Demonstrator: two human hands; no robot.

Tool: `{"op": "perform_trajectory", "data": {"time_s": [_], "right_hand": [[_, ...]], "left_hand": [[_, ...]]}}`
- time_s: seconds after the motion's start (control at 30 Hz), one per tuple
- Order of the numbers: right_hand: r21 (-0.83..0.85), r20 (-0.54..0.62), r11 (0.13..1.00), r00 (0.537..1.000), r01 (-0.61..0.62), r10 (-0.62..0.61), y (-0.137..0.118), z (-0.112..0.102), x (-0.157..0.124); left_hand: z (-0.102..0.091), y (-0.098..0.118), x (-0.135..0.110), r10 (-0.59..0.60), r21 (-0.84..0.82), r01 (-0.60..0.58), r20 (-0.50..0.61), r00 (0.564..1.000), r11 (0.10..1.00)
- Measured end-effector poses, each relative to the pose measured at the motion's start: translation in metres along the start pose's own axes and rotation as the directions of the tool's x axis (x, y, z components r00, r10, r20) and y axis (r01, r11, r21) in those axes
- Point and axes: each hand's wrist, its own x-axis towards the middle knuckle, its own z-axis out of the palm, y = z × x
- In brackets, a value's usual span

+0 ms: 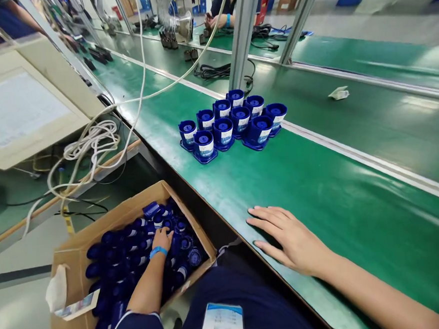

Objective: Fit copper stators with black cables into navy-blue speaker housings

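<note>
Left hand (pixel 163 237) reaches among blue parts (pixel 134 240) inside cardboard box (pixel 71 255).

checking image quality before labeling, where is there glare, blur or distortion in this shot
Head view: overhead light glares in pale streaks on the green belt, strongest at far right; wide-lens distortion tilts the metal posts and bends the belt edges; the left hand in the cardboard box is dim, the right hand sharp; the far background is soft.

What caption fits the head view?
Left hand reaches into box of blue parts; right hand flat on belt.
</note>
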Motion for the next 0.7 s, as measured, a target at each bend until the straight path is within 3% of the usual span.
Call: {"op": "perform_trajectory", "data": {"time_s": [0.13,0.27,0.33,0.43,0.53,0.6,0.7], "right_hand": [[-0.017,0.015,1.0,1.0,0.001,-0.001,-0.002,0.0,0.001],[-0.037,0.014,0.999,1.0,0.023,-0.022,0.001,0.004,0.0],[-0.038,0.01,0.999,0.999,0.037,-0.037,0.003,0.006,0.001],[-0.04,0.008,0.998,0.999,0.049,-0.048,0.004,0.007,0.001],[-0.059,0.012,0.997,0.998,0.057,-0.057,0.002,0.007,0.001],[-0.075,0.015,0.995,0.998,0.062,-0.061,0.001,0.006,0.002],[-0.098,0.013,0.993,0.998,0.069,-0.068,0.0,0.005,0.006]], "left_hand": [[0.029,0.002,-0.008,-0.032,-0.004,0.032,0.041,0.999,0.999],[0.04,-0.027,-0.037,-0.213,0.014,0.214,-0.052,0.976,0.977],[0.031,-0.054,-0.046,-0.364,0.01,0.371,-0.169,0.916,0.929],[0.004,-0.102,-0.051,-0.568,-0.034,0.594,-0.341,0.749,0.803],[-0.025,-0.148,-0.047,-0.676,-0.092,0.712,-0.416,0.608,0.696],[-0.042,-0.175,-0.036,-0.71,-0.115,0.74,-0.41,0.573,0.663],[-0.061,-0.209,-0.012,-0.731,-0.124,0.744,-0.345,0.589,0.657]]}}
